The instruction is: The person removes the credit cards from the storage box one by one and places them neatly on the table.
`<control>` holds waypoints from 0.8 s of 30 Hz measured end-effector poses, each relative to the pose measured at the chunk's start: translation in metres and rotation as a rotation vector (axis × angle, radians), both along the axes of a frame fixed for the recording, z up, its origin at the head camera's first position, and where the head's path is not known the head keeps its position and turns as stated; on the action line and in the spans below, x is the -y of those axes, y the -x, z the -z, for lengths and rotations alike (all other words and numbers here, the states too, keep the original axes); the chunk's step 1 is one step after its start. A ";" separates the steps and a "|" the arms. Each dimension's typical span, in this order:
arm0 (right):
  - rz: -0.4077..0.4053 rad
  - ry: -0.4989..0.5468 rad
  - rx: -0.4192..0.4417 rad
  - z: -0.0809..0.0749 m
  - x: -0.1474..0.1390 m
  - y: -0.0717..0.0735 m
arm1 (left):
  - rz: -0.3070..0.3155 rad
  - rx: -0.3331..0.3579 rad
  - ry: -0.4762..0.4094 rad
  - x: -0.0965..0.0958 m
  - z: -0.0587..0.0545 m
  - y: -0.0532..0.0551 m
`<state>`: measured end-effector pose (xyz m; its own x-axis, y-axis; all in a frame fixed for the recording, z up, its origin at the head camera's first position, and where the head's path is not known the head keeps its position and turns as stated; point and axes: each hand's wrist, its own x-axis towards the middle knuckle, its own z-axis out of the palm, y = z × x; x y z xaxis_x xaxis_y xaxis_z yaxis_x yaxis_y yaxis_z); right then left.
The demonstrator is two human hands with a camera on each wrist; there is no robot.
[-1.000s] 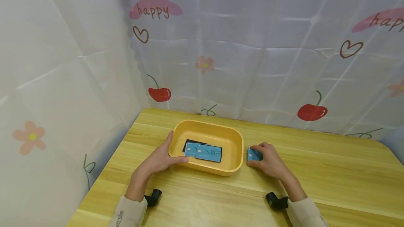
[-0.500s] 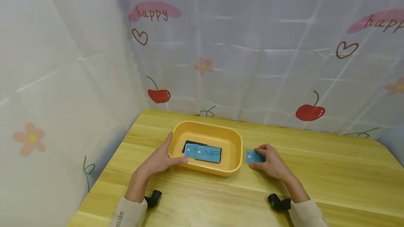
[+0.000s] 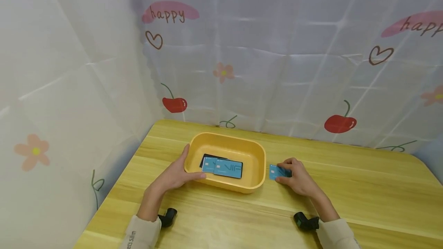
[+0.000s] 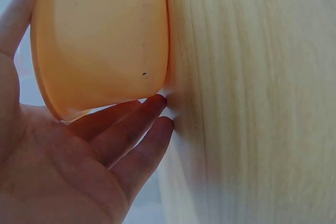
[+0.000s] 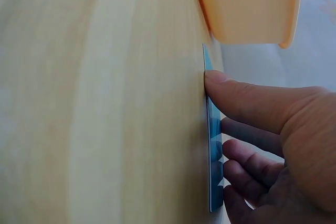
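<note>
A yellow plastic bin (image 3: 230, 137) stands on the wooden table, with my left hand (image 3: 173, 174) holding its left end. The thumb lies on the front rim and the other fingers reach along the outside wall, as the left wrist view shows. Inside lie two overlapping blue VIP cards (image 3: 229, 168), with a dark card (image 3: 223, 157) partly hidden under them. Just right of the bin, my right hand (image 3: 297, 177) pinches a blue chip card (image 3: 275, 172) by its long edges, thumb at the near edge. In the right wrist view this card (image 5: 216, 169) lies flat, close to the tabletop.
A wood-grain table (image 3: 363, 187) spreads out around the bin. Behind and to the left hang white sheets (image 3: 277, 68) printed with cherries, hearts and flowers. A black device (image 3: 168, 217) sits at the left wrist and another black device (image 3: 306, 222) at the right wrist.
My right fingers have shifted slightly right along the blue card, so more of its left part shows. The left hand, the bin and the cards inside stay as they were.
</note>
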<state>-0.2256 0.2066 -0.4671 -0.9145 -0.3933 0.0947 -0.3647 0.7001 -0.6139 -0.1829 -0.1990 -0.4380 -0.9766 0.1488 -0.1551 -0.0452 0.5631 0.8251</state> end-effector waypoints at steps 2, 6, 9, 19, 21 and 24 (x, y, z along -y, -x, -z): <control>0.000 0.000 0.007 0.000 0.000 0.000 | 0.001 -0.001 0.001 0.000 0.000 0.000; 0.003 0.009 0.014 -0.001 0.000 -0.001 | 0.001 -0.003 0.005 0.000 0.000 0.000; 0.005 0.026 0.002 -0.002 0.000 -0.002 | 0.002 -0.007 0.006 0.000 0.000 0.000; 0.033 0.186 0.043 -0.005 0.002 -0.006 | 0.000 0.000 -0.015 0.001 0.002 0.001; 0.027 0.231 0.050 -0.008 0.003 -0.007 | 0.001 0.000 -0.018 0.000 0.002 0.001; 0.010 0.294 0.048 -0.014 0.007 -0.008 | 0.000 0.001 -0.017 0.000 0.001 0.001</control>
<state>-0.2176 0.1992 -0.4535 -0.9245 -0.3462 0.1595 -0.3240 0.4934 -0.8072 -0.1837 -0.1994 -0.4390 -0.9764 0.1519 -0.1535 -0.0459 0.5487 0.8348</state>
